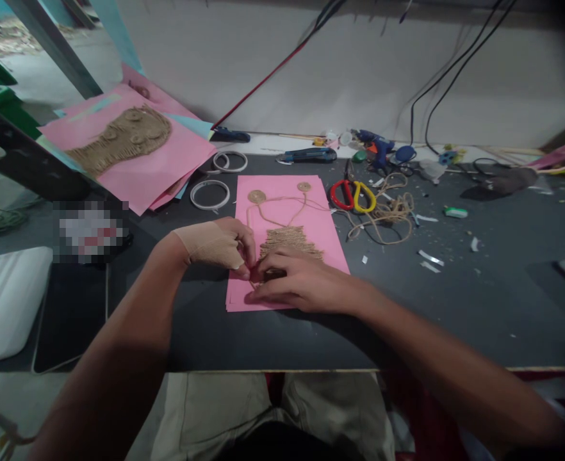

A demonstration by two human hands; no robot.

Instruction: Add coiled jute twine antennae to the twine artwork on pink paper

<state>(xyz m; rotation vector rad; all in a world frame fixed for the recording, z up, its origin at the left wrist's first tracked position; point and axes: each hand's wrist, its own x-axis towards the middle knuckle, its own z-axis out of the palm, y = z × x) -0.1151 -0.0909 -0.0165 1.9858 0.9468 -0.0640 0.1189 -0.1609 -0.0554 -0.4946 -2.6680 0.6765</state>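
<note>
Pink paper point(314, 208) lies on the dark table point(455, 307), jute cord rows point(289, 240) across it, and both hands are right down there! The bandaged left hand point(220, 246) pinches the cord point(250, 276) near the paper's left edge; the right hand point(296, 282), fingers curved, rests over the rows' lower part, its grip hidden from me. Scissors point(353, 195) lie just beside the paper.

A rectangular pink paper sheet point(282, 186) lies flat on the dark grey bench point(455, 307). On it, a brown jute-twine panel point(292, 238) shows tight crosswise rows, ragged sides and a partly hidden near end; loose strands reach two flat spiral coils point(256, 196).
</note>
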